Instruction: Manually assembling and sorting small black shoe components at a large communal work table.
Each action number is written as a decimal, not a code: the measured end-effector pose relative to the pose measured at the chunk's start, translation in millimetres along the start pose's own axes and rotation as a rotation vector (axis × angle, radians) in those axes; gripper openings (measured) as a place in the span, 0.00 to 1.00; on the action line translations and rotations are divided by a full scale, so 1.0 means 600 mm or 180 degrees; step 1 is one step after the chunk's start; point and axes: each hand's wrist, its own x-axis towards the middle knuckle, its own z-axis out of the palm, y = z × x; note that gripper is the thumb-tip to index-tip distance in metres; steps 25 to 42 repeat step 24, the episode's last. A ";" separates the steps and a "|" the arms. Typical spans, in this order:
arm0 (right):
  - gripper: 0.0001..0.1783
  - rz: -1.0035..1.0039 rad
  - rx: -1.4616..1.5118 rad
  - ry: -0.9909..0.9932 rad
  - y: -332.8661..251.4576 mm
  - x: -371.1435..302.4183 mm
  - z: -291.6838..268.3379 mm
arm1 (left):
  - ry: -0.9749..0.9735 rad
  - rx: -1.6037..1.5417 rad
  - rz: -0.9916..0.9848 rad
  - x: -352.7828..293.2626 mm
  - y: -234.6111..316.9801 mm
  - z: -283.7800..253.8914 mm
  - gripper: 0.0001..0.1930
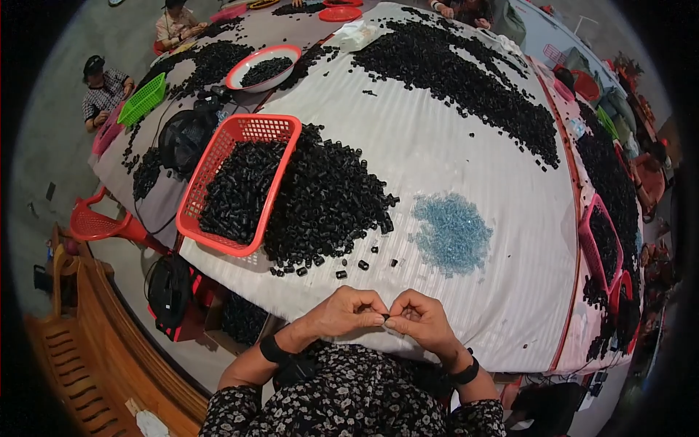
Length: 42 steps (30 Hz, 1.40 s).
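Note:
At the near edge of the cloth-covered table, my left hand (349,309) and my right hand (420,317) meet fingertip to fingertip. Both pinch one small black part (386,317), mostly hidden by the thumbs and fingers. Ahead and to the left lies a heap of short black cylindrical pieces (328,197), a few strays nearest my hands. A red plastic basket (289,156) beside it holds more black pieces, longer-looking ones (240,189). Straight ahead to the right spreads a pile of small clear bluish pieces (453,234).
A broad band of black pieces (466,73) covers the table's far side. A red-rimmed white basin (264,67) and a green basket (143,100) stand far left, a pink basket (601,244) at right. Several people sit around the table. A wooden bench (109,342) is at lower left.

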 end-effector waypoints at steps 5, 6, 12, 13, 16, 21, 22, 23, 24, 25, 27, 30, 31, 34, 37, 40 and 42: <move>0.08 0.0166 0.0197 -0.0135 0.012 0.002 -0.009 | -0.0003 -0.0248 0.0021 0.002 0.009 0.003 0.09; 0.07 0.0046 0.0283 -0.0125 0.010 0.003 -0.008 | -0.0016 -0.0450 0.0015 0.002 0.012 0.004 0.10; 0.07 -0.0449 0.0122 0.0244 -0.001 -0.002 -0.002 | 0.0052 -0.0867 0.0014 0.005 0.014 0.004 0.10; 0.09 -0.0535 -0.0145 0.0430 -0.001 -0.004 -0.003 | 0.0085 -0.0857 -0.0009 0.005 0.013 0.004 0.09; 0.11 -0.0419 -0.0244 0.0339 0.000 -0.007 -0.005 | 0.0147 -0.0655 0.0010 0.003 0.016 0.004 0.08; 0.13 0.0025 0.0457 0.0113 0.025 0.001 -0.002 | 0.0548 0.0472 0.0218 0.005 0.017 0.005 0.07; 0.13 0.0071 0.0627 0.0014 0.032 0.000 -0.002 | 0.0620 0.0811 0.0341 0.005 0.019 0.005 0.07; 0.14 0.0059 0.0637 0.0035 0.036 0.000 0.000 | 0.0622 0.0829 0.0301 0.005 0.022 0.005 0.07; 0.14 0.0074 0.0589 0.0058 0.037 0.001 0.001 | 0.0630 0.0844 0.0260 0.004 0.027 0.007 0.07; 0.14 0.0074 0.0589 0.0058 0.037 0.001 0.001 | 0.0630 0.0844 0.0260 0.004 0.027 0.007 0.07; 0.14 0.0074 0.0589 0.0058 0.037 0.001 0.001 | 0.0630 0.0844 0.0260 0.004 0.027 0.007 0.07; 0.14 0.0074 0.0589 0.0058 0.037 0.001 0.001 | 0.0630 0.0844 0.0260 0.004 0.027 0.007 0.07; 0.14 0.0074 0.0589 0.0058 0.037 0.001 0.001 | 0.0630 0.0844 0.0260 0.004 0.027 0.007 0.07; 0.14 0.0074 0.0589 0.0058 0.037 0.001 0.001 | 0.0630 0.0844 0.0260 0.004 0.027 0.007 0.07; 0.14 0.0074 0.0589 0.0058 0.037 0.001 0.001 | 0.0630 0.0844 0.0260 0.004 0.027 0.007 0.07; 0.14 0.0074 0.0589 0.0058 0.037 0.001 0.001 | 0.0630 0.0844 0.0260 0.004 0.027 0.007 0.07; 0.14 0.0074 0.0589 0.0058 0.037 0.001 0.001 | 0.0630 0.0844 0.0260 0.004 0.027 0.007 0.07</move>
